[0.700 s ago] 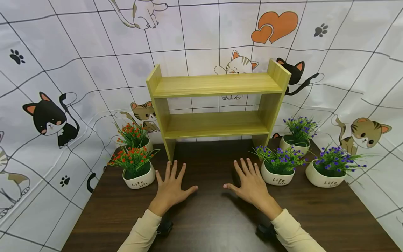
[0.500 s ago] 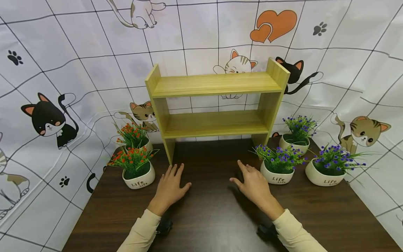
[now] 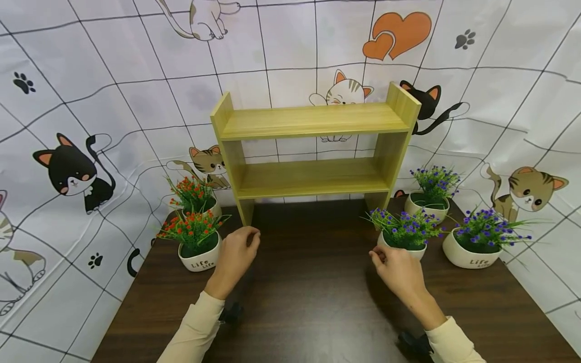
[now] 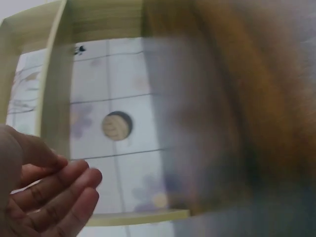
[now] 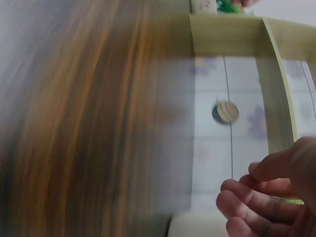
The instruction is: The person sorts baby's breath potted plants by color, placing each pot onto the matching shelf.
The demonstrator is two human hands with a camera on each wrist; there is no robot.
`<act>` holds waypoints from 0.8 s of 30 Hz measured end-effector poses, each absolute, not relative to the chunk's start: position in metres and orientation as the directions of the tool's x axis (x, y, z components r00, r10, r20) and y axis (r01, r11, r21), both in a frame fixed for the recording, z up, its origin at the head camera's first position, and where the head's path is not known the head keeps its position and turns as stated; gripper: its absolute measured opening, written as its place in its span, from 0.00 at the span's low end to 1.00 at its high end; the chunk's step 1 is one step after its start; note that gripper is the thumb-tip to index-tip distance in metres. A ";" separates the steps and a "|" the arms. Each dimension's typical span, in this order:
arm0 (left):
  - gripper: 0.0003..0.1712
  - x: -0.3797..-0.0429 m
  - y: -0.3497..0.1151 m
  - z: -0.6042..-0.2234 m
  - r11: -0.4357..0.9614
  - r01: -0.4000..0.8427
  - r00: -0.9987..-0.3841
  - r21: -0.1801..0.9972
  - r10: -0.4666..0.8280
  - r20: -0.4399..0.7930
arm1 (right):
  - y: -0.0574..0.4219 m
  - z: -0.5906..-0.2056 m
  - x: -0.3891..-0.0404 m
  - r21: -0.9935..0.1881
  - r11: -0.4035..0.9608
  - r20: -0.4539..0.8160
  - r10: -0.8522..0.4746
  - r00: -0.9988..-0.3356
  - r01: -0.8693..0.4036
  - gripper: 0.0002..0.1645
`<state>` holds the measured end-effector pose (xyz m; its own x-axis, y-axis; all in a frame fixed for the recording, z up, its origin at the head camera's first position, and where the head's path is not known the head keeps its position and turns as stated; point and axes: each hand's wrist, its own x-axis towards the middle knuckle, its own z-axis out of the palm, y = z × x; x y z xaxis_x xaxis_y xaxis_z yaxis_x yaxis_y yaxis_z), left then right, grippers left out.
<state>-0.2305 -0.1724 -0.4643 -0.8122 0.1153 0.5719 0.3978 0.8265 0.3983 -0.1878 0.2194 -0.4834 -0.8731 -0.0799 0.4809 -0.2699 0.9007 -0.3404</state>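
In the head view my left hand [image 3: 234, 258] hovers over the table, right beside the front white pot of orange flowers [image 3: 196, 237]. Its fingers are loosely bent and hold nothing; in the left wrist view the left hand [image 4: 54, 192] has its thumb near the index finger. My right hand [image 3: 401, 272] is in front of a white pot of purple flowers [image 3: 406, 231] and partly hides it. The right hand [image 5: 269, 195] in the right wrist view is also loosely bent with nothing in it. Behind both hands stands a two-tier wooden shelf [image 3: 313, 176], its boards bare.
A second pot of orange flowers [image 3: 190, 194] stands behind the front one. Two more pots of purple flowers, one rear [image 3: 431, 189] and one far right [image 3: 474, 247], stand on the dark wooden table [image 3: 304, 302]. A cat-patterned wall covering [image 3: 290, 45] rises behind.
Both hands, spread with straight fingers earlier, have drawn apart and their fingers have bent. The left moved toward the orange flowers, the right toward the purple ones. Shelf and pots stay put.
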 end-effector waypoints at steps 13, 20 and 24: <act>0.08 -0.249 -0.186 -0.396 0.740 0.458 -0.710 0.492 -0.028 0.704 | 0.304 -0.477 -0.165 -0.437 0.899 0.312 0.139 -0.940 -0.012 0.14; 0.18 -0.262 -0.197 -0.359 0.657 0.419 -0.723 0.627 -0.175 0.668 | 0.332 -0.478 -0.168 -0.511 0.859 0.227 0.127 -0.965 -0.007 0.27; 0.26 -0.274 -0.201 -0.346 0.589 0.371 -0.788 0.718 -0.210 0.579 | 0.341 -0.480 -0.176 -0.589 0.808 0.101 0.073 -0.992 0.000 0.47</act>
<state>-0.2738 -0.2012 -0.3462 -0.7875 -0.2101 0.5794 0.3709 0.5892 0.7178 -0.1765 0.3415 -0.4799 -0.9922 0.0734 0.1009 -0.0001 0.8080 -0.5891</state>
